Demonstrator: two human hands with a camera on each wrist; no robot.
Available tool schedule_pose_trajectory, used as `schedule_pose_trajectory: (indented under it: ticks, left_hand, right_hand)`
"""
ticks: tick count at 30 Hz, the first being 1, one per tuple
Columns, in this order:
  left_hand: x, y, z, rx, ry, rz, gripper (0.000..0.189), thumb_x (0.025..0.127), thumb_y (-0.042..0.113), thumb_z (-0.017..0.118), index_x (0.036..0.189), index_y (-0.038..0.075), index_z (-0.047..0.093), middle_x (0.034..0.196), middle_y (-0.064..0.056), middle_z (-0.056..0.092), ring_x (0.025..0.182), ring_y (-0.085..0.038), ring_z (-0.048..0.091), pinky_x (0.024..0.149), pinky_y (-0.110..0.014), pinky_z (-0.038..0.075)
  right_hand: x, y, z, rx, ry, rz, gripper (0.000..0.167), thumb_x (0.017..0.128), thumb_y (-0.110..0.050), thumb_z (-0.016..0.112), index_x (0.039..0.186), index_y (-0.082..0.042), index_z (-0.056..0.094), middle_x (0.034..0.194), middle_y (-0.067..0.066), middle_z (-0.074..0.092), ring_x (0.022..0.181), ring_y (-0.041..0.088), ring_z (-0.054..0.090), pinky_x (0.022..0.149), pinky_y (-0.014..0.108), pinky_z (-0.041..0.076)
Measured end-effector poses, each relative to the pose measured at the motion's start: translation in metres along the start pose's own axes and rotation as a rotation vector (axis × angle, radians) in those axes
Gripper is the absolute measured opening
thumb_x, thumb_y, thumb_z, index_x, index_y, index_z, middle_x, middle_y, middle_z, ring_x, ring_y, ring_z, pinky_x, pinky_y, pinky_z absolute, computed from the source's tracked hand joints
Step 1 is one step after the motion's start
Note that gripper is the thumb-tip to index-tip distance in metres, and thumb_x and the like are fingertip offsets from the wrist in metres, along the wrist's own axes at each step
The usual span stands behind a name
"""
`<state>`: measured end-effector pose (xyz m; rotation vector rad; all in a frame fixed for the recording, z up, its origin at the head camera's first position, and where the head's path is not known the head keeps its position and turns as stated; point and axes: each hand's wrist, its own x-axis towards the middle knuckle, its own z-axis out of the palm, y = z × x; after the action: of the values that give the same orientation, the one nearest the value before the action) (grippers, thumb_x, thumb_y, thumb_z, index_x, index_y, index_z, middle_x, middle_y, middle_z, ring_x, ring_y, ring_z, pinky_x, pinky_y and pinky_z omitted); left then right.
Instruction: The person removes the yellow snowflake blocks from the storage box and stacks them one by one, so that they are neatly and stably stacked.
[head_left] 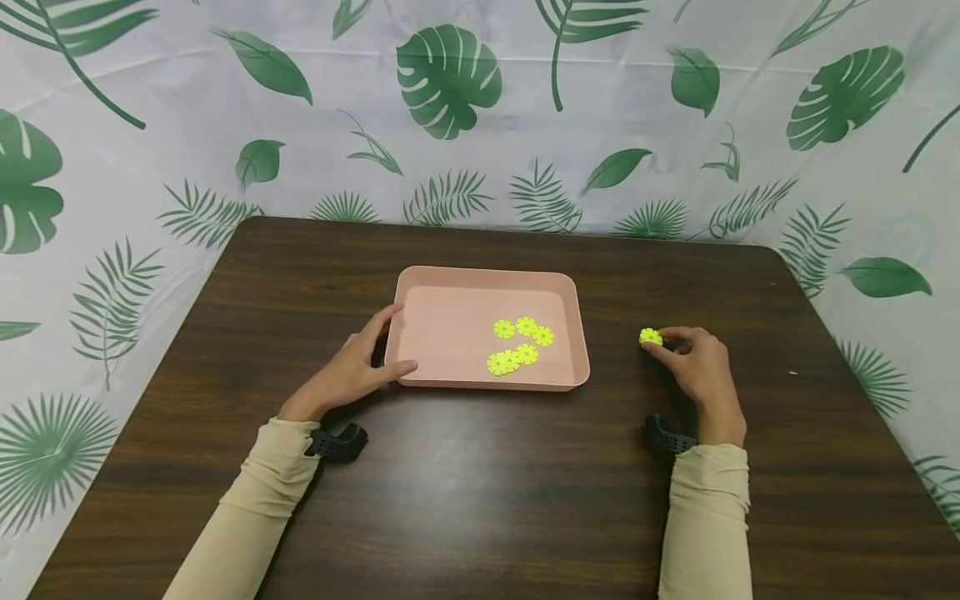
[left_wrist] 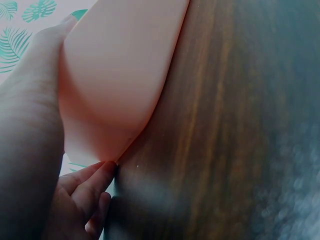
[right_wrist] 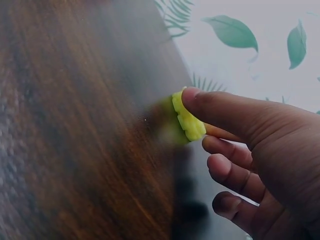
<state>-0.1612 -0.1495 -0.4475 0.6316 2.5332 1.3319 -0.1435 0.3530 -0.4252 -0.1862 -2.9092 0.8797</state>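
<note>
My left hand (head_left: pixel 347 369) holds the left end of a shallow pink tray (head_left: pixel 442 329), its thumb over the front left corner and its fingers at the left side. In the left wrist view the fingertips meet the lower edge of the tray (left_wrist: pixel 117 60) close to the tabletop. Several bright yellow-green notched flower-shaped discs (head_left: pixel 527 354) lie in the tray's right half, some overlapping. Right of the tray, my right hand (head_left: pixel 705 371) pinches another yellow-green notched disc (right_wrist: pixel 190 122) between thumb and index finger, low over the table. Its other fingers are loosely bent.
Everything stands on a dark brown wood-grain table (head_left: pixel 480 475). A white cloth with green leaf prints (head_left: pixel 450 79) hangs behind the table and along its sides. Black bands (head_left: pixel 337 443) are on both wrists. A small pale speck (head_left: pixel 792 372) lies on the table at the right.
</note>
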Motion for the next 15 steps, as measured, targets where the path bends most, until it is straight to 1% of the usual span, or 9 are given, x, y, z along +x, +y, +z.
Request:
schedule_pose_trajectory:
  ticks: [3,7,10,13,15]
  left_hand:
    - [-0.0001,-0.0006,-0.0001,0.010,0.000,-0.007,0.093,0.097,0.041,0.071,0.167,0.021,0.012,0.169,-0.017,0.020,0.153,-0.038,0.026,0.116,-0.067,0.025]
    - [0.0001,-0.0015,0.0000,0.024,0.007,-0.004,0.093,0.097,0.042,0.071,0.167,0.021,0.013,0.168,-0.019,0.022,0.151,-0.041,0.028,0.115,-0.069,0.025]
    - [0.0006,-0.0019,0.0001,0.027,0.009,-0.004,0.093,0.097,0.043,0.071,0.167,0.022,0.013,0.168,-0.020,0.023,0.151,-0.041,0.028,0.115,-0.069,0.026]
    - [0.0003,-0.0019,-0.0003,0.025,0.003,-0.015,0.093,0.097,0.043,0.071,0.167,0.023,0.012,0.169,-0.019,0.022,0.152,-0.040,0.028,0.116,-0.067,0.026]
    - [0.0001,-0.0019,-0.0003,0.023,0.000,-0.023,0.093,0.097,0.043,0.071,0.167,0.024,0.012,0.169,-0.018,0.021,0.152,-0.039,0.028,0.116,-0.066,0.026]
  right_hand:
    - [-0.0002,-0.0005,-0.0008,0.004,-0.003,0.003,0.050,0.099,-0.031,0.073,0.128,0.009,0.066,0.122,0.031,0.058,0.099,0.042,0.059,0.078,0.051,0.050]
    - [0.0003,-0.0010,-0.0029,0.016,-0.001,-0.014,0.051,0.101,-0.031,0.071,0.130,0.010,0.064,0.122,0.030,0.060,0.101,0.043,0.060,0.080,0.054,0.051]
    - [0.0000,-0.0001,-0.0049,0.032,0.004,-0.021,0.047,0.105,-0.029,0.062,0.132,0.010,0.063,0.123,0.031,0.060,0.103,0.043,0.059,0.083,0.054,0.049]
    - [-0.0012,0.0022,-0.0066,0.049,-0.008,0.006,0.043,0.110,-0.024,0.050,0.135,0.010,0.060,0.122,0.031,0.061,0.102,0.041,0.058,0.083,0.052,0.047]
    - [-0.0016,0.0043,-0.0074,0.045,-0.020,0.020,0.041,0.110,-0.020,0.047,0.136,0.009,0.059,0.121,0.031,0.061,0.099,0.039,0.056,0.080,0.049,0.046]
